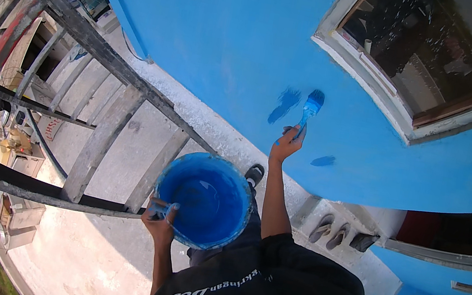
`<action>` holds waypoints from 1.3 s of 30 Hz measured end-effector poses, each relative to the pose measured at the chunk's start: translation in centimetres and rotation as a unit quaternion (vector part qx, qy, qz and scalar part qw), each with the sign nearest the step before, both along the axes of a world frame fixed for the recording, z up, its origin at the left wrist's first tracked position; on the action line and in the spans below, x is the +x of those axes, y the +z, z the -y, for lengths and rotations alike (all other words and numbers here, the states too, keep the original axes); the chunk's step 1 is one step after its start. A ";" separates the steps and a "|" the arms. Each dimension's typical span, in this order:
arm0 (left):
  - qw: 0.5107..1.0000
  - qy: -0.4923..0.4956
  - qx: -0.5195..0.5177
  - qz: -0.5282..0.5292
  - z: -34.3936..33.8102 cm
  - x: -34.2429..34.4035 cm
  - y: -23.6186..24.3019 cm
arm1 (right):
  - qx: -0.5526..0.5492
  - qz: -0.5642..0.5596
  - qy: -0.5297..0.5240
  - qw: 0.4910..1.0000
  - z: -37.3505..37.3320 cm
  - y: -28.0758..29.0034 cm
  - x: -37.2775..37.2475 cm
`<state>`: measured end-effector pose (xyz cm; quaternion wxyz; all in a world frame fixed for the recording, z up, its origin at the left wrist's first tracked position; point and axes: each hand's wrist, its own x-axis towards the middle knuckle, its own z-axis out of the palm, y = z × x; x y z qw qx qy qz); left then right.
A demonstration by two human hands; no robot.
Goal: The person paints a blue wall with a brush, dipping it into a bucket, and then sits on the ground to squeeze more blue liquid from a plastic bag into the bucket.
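Up on a ladder (107,125), the person's right hand (285,145) is clenched around the handle of a blue paintbrush (310,107), whose long axis runs up and slightly rightward from the fist so that the bristles meet the blue wall (231,33) just above the knuckles. A darker wet patch of paint (285,104) sits just left of the bristles, and a smaller smear (323,160) lies to the lower right of the hand, both apart from the brush tip. The left hand (160,221) grips the near left rim of a blue paint bucket (203,200), held level with paint pooled inside; the bucket lies down and to the left of the brush, well apart from it, so the right hand is the nearer one to the wall. A white-framed window (428,61) stands up and to the right of the brush. Sandals (329,230) rest on the concrete far below.
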<state>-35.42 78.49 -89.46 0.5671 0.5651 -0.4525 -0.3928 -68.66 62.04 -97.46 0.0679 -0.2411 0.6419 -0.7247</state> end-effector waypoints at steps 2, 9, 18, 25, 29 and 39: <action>1.000 -0.002 0.001 -0.001 0.0 -0.1 0.0 | 0.005 0.015 -0.002 1.000 0.0 -0.5 -1.0; 0.999 -0.015 0.028 -0.004 -0.5 -0.1 0.2 | 0.042 0.068 -0.024 0.997 0.5 -9.3 -2.2; 1.000 -0.012 0.024 -0.015 -1.4 1.2 0.5 | -0.005 0.094 -0.028 0.995 0.3 -3.6 -1.5; 0.999 -0.009 0.023 -0.022 -1.9 1.7 0.5 | 0.014 0.036 -0.021 0.999 -1.3 -1.9 -0.5; 0.998 -0.019 0.041 -0.033 -1.7 1.0 0.8 | 0.093 0.149 -0.005 0.984 -1.6 -14.0 -6.3; 1.000 -0.011 0.012 0.013 -1.4 2.0 0.5 | 0.033 0.016 -0.010 0.999 -0.2 -1.2 -1.1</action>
